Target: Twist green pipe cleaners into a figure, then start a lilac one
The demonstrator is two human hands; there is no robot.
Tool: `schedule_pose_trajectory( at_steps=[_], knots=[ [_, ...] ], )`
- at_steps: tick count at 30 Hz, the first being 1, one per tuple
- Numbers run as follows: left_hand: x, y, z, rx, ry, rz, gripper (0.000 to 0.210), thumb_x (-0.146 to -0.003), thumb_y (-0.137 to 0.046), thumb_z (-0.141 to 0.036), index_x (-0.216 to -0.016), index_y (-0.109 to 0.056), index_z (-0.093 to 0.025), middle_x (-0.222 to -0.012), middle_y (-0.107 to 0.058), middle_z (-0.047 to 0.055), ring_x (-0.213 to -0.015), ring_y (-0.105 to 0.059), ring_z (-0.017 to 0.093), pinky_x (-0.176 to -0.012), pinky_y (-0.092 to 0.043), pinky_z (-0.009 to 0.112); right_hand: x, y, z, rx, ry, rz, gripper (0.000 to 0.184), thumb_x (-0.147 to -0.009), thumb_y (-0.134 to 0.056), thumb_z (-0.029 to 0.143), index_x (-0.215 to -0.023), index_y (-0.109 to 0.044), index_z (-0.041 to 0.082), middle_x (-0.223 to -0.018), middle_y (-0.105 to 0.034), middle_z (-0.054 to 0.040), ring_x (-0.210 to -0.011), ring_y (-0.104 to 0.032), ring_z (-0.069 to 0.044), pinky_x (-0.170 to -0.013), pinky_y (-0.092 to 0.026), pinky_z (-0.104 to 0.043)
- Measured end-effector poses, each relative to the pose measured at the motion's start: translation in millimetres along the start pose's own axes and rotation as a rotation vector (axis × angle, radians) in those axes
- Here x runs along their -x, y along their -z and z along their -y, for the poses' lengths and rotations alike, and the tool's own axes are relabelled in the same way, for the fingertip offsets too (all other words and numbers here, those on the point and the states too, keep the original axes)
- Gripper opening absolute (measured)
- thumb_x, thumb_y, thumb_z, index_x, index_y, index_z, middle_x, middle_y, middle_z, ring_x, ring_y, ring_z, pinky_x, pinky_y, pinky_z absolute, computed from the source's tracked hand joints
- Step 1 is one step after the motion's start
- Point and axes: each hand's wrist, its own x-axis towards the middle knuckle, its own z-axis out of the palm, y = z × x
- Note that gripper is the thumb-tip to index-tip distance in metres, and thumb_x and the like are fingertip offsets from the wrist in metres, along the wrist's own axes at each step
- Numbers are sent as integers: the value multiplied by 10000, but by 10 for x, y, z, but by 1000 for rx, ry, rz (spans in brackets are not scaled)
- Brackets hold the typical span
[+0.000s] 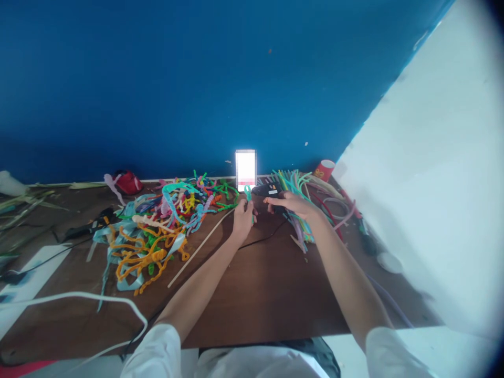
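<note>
My left hand point(244, 216) pinches a small looped green pipe cleaner point(248, 192) in front of a glowing screen. From the right, my right hand point(293, 203) is closed around a black glue gun point(266, 190), its nozzle pointing left at the green loop. Whether the nozzle touches the loop I cannot tell. A dark cord point(263, 240) trails across the table below the gun. Beside my left hand a thin pale stick point(200, 247) lies slantwise on the table.
A tangled heap of coloured pipe cleaners point(157, 255) covers the left side, and a bundle of straight ones point(296, 181) lies at right. The bright screen point(245, 167) leans at the blue wall. A red cup point(324, 170) stands back right; a white cable point(98, 297) loops front left.
</note>
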Motion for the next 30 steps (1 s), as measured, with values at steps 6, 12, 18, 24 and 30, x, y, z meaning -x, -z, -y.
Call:
schedule_pose_trajectory(
  at_steps=[6, 12, 18, 24, 30],
  knots=[
    [7, 0, -6, 2, -3, 3, 285, -904, -520, -457, -796, -451, -203, -581, -549, -59, -363, -443, 44, -338, -234, 148, -16, 7, -33, 38, -13, -2, 364, -813, -679, 496, -901, -741, 148, -795, -734, -63, -819, -643, -209, -911, -415, -391],
    [3, 4, -1, -3, -2, 10, 262, -913, -501, -439, -810, -456, -203, -584, -552, -55, -362, -445, 51, -333, -233, 154, -26, -2, -53, 26, -28, -17, 412, -798, -693, 511, -984, -732, 145, -785, -729, -62, -786, -652, -204, -866, -455, -383],
    [-1, 3, -5, -17, 22, 5, 219, -913, -499, -408, -859, -474, -198, -576, -555, -56, -352, -449, 59, -328, -238, 161, -30, -16, -43, -76, 10, -22, 393, -785, -718, 476, -981, -729, 135, -855, -723, -78, -752, -633, -186, -785, -478, -369],
    [2, -1, -9, -34, 26, 5, 233, -909, -510, -417, -850, -479, -194, -568, -574, -47, -346, -467, 66, -324, -243, 164, -39, -38, -55, -158, 21, -56, 322, -754, -748, 420, -918, -743, 143, -840, -705, -69, -748, -613, -177, -758, -476, -361],
    [4, 1, -13, -19, 24, 23, 278, -906, -520, -459, -833, -479, -194, -548, -572, -50, -338, -474, 62, -328, -253, 158, -64, -69, -112, -153, -19, -99, 320, -735, -758, 389, -939, -734, 142, -817, -699, -56, -754, -607, -178, -755, -467, -350]
  ],
)
